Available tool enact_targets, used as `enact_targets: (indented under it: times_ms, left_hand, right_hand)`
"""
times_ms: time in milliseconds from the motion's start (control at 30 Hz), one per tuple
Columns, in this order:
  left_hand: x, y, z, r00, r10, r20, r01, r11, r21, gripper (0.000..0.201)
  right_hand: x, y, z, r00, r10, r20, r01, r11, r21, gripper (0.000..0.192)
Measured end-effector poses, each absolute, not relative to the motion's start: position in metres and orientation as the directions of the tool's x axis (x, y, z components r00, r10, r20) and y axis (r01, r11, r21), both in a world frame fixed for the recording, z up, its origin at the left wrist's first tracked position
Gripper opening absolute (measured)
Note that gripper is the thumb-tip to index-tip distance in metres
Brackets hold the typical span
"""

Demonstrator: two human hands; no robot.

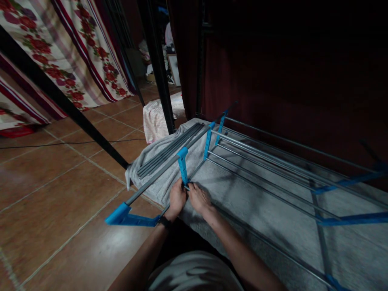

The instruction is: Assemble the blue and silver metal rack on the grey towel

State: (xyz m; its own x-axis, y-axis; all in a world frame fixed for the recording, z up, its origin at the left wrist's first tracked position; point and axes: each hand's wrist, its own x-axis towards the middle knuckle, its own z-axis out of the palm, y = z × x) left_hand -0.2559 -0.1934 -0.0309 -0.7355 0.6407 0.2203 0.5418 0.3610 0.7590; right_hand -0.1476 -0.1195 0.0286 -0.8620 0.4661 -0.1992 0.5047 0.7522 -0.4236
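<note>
A rack of grey metal tubes (260, 151) and blue plastic brackets lies partly assembled on a grey cloth-covered surface. Both hands meet at the lower end of one blue bracket (182, 165), just in front of my body. My left hand (177, 199), with a dark band at the wrist, is closed around that end from the left. From the right, my right hand (198, 198) is closed at the same spot, its fingertips against the bracket's foot. Exactly what lies under the fingers is partly hidden. Another blue bracket (133, 218) sticks out at the near left end.
Several loose grey tubes (169, 151) lie side by side on the grey cloth (157, 186). Black metal posts (75, 109) stand at the left and behind. Brown floor tiles (69, 186) and a floral curtain (69, 52) are on the left. Dark red fabric (257, 81) hangs behind the rack.
</note>
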Motion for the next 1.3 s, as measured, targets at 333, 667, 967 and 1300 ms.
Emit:
enact_targets:
  times_ms: [333, 667, 967, 1300]
  left_hand:
    - [-0.258, -0.192, -0.027, -0.748, 0.641, 0.172, 0.530, 0.421, 0.736, 0.022]
    - [-0.249, -0.190, -0.017, -0.783, 0.608, 0.134, 0.483, 0.456, 0.748, 0.017]
    - [-0.245, -0.189, -0.016, -0.799, 0.596, 0.085, 0.441, 0.484, 0.756, 0.015]
    - [-0.243, -0.191, -0.022, -0.798, 0.594, 0.099, 0.433, 0.450, 0.781, 0.016]
  right_hand:
    - [-0.145, -0.111, 0.020, -0.882, 0.417, -0.219, 0.471, 0.801, -0.369, 0.050]
    - [-0.144, -0.108, 0.025, -0.880, 0.433, -0.194, 0.473, 0.768, -0.431, 0.039]
    - [-0.141, -0.109, 0.022, -0.875, 0.435, -0.213, 0.482, 0.744, -0.463, 0.038]
    - [-0.141, -0.107, 0.022, -0.885, 0.419, -0.201, 0.461, 0.737, -0.494, 0.036]
